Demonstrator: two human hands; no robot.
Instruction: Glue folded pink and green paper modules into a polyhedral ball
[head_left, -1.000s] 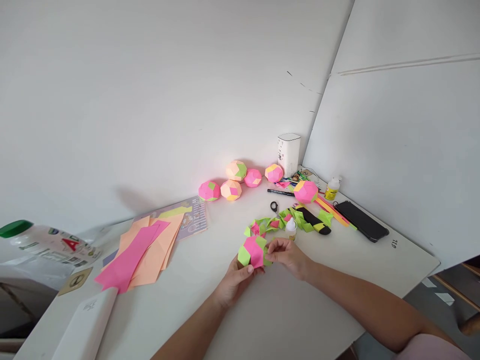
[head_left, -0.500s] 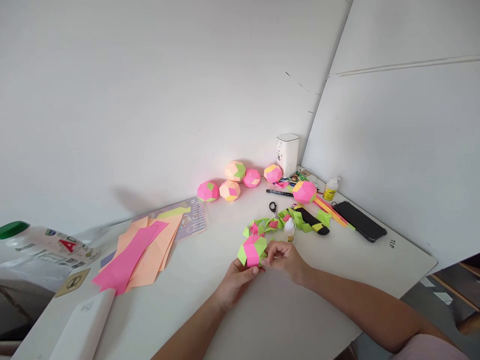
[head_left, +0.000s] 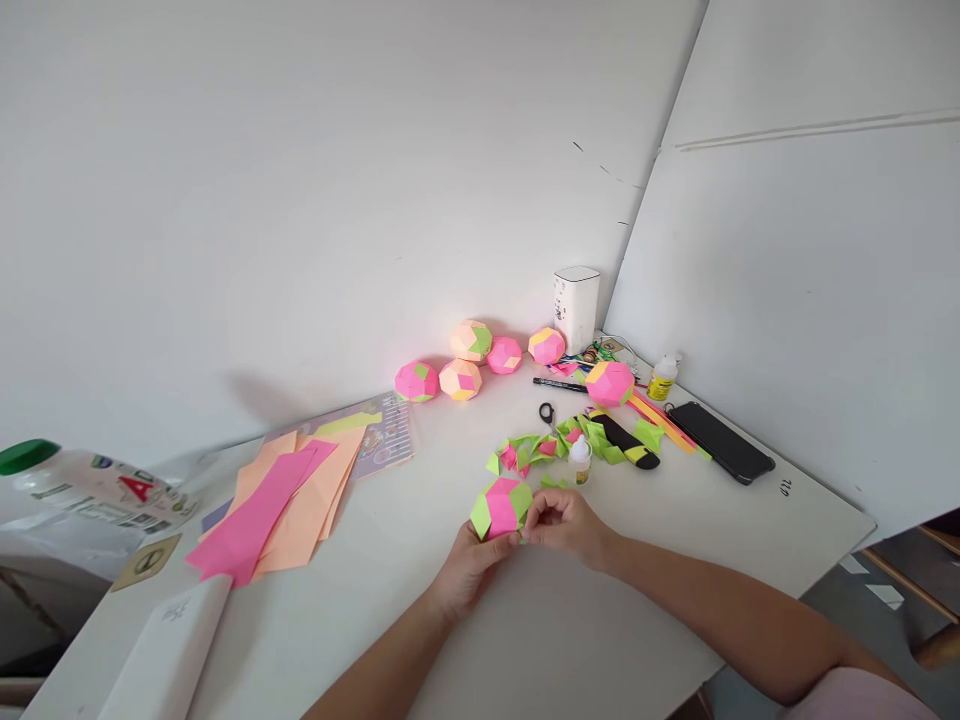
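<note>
Ball [head_left: 501, 505], green and pink paper, sits up in the fingers, over the near part of the table [head_left: 622, 620]. Left hand [head_left: 469, 570] has it gripped from below and the near left, thumb along the near side; other fingers mostly hidden under it. Reads as the support hand: holding low leaves the top and right faces uncovered for the other one. Right hand [head_left: 568, 530] has thumb and index pinched on the ball's right edge, remaining fingers curled in. Looks like fine work on the paper there; the exact flap is too small to make out. Pose: both forearms angle in from the near side, hands almost meeting at the ball, left palm turned up-ish, right wrist roughly level, knuckles up. Just beyond the right fingertips: small glue bottle [head_left: 580, 461], upright, probably parked there for quick reach. Beyond the ball, folded pieces [head_left: 510, 457] in green and pink, near enough to grab. Further out past the fingers: cutter [head_left: 619, 440], marker [head_left: 560, 385], six other balls [head_left: 460, 381] by the wall, likely set back to free working room. Well right of the fingers, phone [head_left: 720, 443]; well left, paper sheets [head_left: 259, 515].
</note>
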